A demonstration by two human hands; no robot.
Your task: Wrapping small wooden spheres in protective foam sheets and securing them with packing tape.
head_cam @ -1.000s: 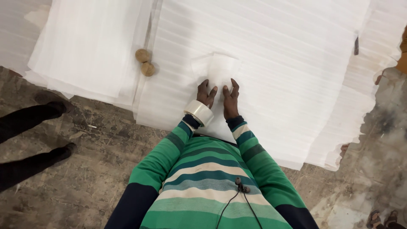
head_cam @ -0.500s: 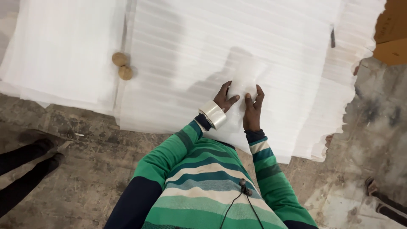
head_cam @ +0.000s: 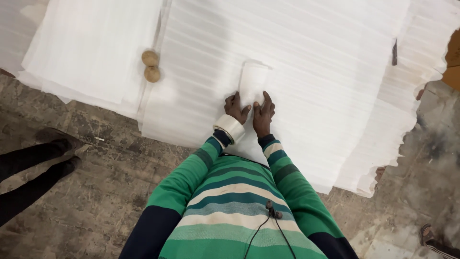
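Person in a green striped sweater (head_cam: 239, 192) bent over a big white foam sheet (head_cam: 311, 57) spread on the floor (head_cam: 96, 192); both hands down on a small foam roll (head_cam: 253, 81) lying on that sheet, w/ its long axis pointing away from the person. Left hand (head_cam: 236, 107) at the near end of the roll, on its left side, fingers curled & pressing onto the foam; right hand (head_cam: 263, 113) just beside it on the roll's right side, fingers spread flat along the edge; neither grip wrapped round the roll, both open & pushing down, thumbs nearly touching each other. A roll of clear tape (head_cam: 229, 128) sits like a bangle on the left wrist, just nearer the person than the foam roll.

Left of the roll, well apart: two small brown balls (head_cam: 151, 66) touching each other, in the gap between the big sheet & a second foam stack (head_cam: 91, 48). Far right of the roll: sheet edge torn & ragged, w/ a bit of brown cardboard (head_cam: 451, 62) beyond it. Far left, on bare floor: another person's dark legs & shoes (head_cam: 43, 153). A thin black cable w/ a clip (head_cam: 270, 211) hangs down the sweater's back, nearer the camera than the roll.
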